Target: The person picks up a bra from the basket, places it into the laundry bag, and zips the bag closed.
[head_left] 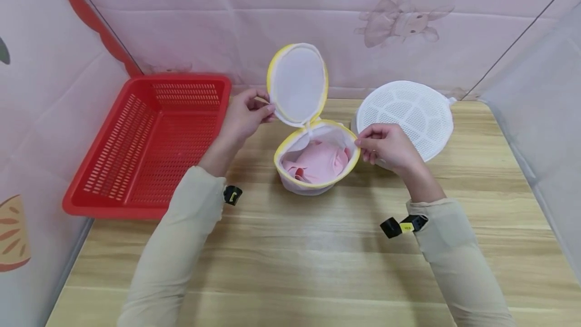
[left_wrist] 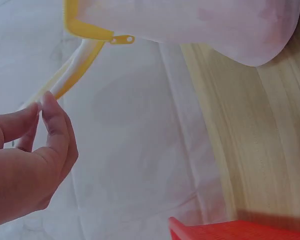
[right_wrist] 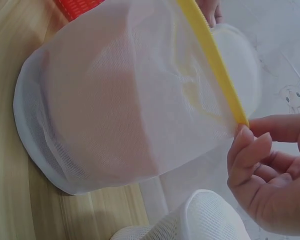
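Observation:
A white mesh laundry bag [head_left: 308,191] with a yellow zipper rim stands on the table, its round lid [head_left: 298,85] raised at the back. Inside lies a folded pink cloth item [head_left: 317,160], partly hidden by the bag's wall. My left hand [head_left: 248,116] pinches the lid's left edge between thumb and fingertips. On the other side, my right hand [head_left: 386,146] pinches the yellow rim [right_wrist: 220,65] at the right of the opening. The zipper pull [left_wrist: 123,39] hangs at the rim in the left wrist view.
A red plastic basket [head_left: 147,211] with slotted walls stands at the left. Behind my right hand is another white mesh bag [head_left: 408,110], lying with its round coarse-mesh face up. A pink printed backdrop [head_left: 290,24] closes off the back of the wooden table [head_left: 308,256].

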### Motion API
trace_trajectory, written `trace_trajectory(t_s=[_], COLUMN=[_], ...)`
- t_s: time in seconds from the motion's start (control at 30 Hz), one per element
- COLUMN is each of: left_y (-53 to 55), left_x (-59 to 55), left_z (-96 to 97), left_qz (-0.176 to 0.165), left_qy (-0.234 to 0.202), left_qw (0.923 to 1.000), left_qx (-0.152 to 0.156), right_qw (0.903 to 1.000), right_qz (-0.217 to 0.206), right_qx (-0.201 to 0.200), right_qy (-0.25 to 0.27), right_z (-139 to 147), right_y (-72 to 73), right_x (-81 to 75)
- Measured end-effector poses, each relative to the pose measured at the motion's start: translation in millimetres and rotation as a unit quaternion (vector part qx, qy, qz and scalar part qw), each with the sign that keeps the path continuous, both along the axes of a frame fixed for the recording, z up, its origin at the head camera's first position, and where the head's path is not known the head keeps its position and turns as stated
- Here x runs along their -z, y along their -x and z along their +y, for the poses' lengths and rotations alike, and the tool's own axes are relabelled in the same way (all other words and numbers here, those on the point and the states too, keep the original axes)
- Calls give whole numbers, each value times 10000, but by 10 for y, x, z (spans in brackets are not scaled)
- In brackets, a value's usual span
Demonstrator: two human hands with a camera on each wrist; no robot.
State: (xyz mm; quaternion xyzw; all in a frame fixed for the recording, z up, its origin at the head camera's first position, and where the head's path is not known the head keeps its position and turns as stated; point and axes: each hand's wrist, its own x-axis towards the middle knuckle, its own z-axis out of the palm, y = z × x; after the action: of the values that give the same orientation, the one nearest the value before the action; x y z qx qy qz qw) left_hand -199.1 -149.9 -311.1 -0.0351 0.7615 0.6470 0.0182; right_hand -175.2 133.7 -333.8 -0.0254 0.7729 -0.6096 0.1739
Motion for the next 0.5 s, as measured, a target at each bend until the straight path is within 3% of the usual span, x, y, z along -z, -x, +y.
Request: trace_trajectory(t_s=[0.2, 0.43, 0.5], left_y=[-67, -144, -167], left_x=[-45, -55, -50], left_z=[-5, -50, -69], left_qz=[383, 396, 388], left_qy=[94, -22, 216], left_qw=[9991, 9985, 9976], left_qx=[157, 377, 531], right_qw=[10000, 10000, 10000], right_qz=[-6, -56, -73], right_qx=[23, -5, -23], right_qy=[48, 8, 45], right_z=[3, -7, -11], right_y=[22, 37, 43], right_x=[9, 0, -5])
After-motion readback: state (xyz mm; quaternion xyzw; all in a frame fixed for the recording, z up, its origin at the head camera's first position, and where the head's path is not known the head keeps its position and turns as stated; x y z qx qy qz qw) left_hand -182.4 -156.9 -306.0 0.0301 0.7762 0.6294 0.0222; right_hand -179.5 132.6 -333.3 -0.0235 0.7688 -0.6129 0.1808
